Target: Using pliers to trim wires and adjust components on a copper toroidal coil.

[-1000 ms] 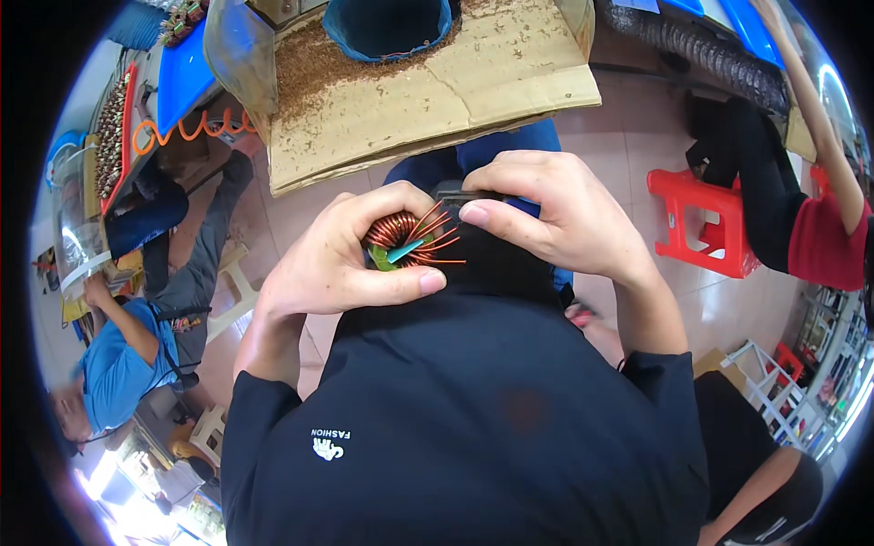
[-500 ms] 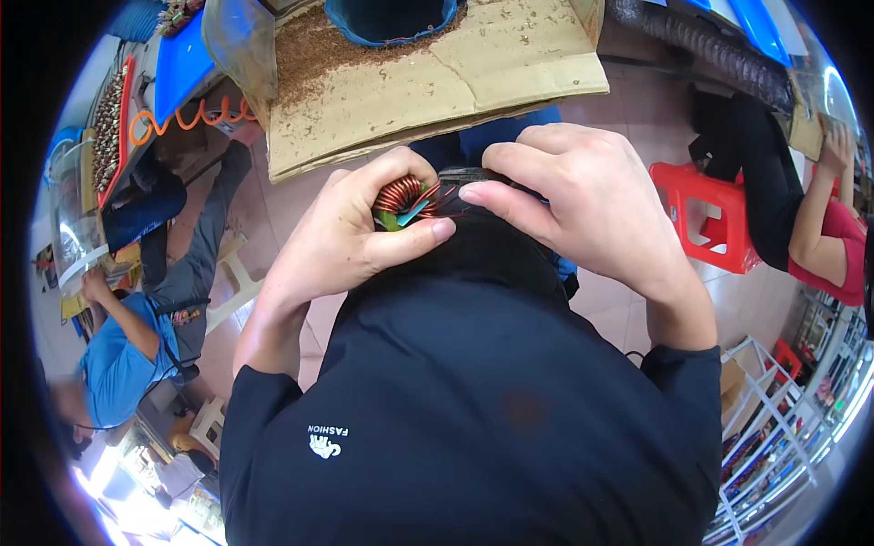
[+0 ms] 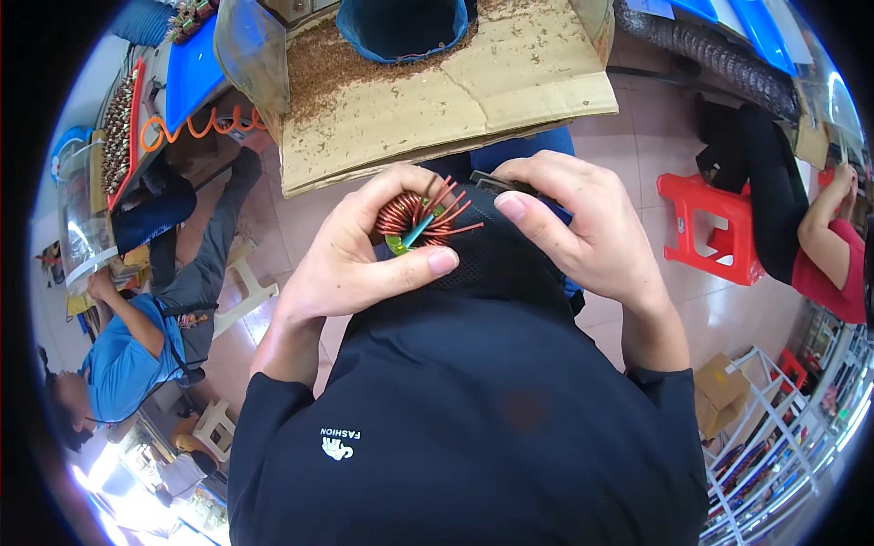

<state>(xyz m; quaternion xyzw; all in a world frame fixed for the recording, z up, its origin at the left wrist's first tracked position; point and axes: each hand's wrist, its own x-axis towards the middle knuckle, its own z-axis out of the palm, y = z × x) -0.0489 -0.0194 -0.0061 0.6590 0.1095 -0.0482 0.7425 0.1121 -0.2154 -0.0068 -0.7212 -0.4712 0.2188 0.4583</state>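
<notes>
My left hand (image 3: 346, 259) is closed around a ring-shaped copper coil (image 3: 399, 217). Reddish-brown wire ends (image 3: 451, 214) fan out from the coil toward the right, beside a green-blue strip (image 3: 419, 229) across its middle. To the right, my right hand (image 3: 583, 223) grips a dark, flat metal tool (image 3: 490, 183), mostly hidden by the fingers. Its thumb is lifted a little off the tool, and the tool's tip is apart from the wires. Both hands are above my lap, near the cardboard's front edge.
Ahead lies cardboard (image 3: 528, 96) strewn with brown scraps, with a blue-rimmed bin (image 3: 401, 56) on it. A red stool (image 3: 715, 232) and one person are on the right; another person in blue (image 3: 132, 355) is on the left. An orange coiled hose (image 3: 196, 127) hangs near a red tray (image 3: 127, 173).
My right hand and its tool have drawn away from the coil. In the left hand the coil has turned, so its wire ends show more fully. The whole view has shifted slightly.
</notes>
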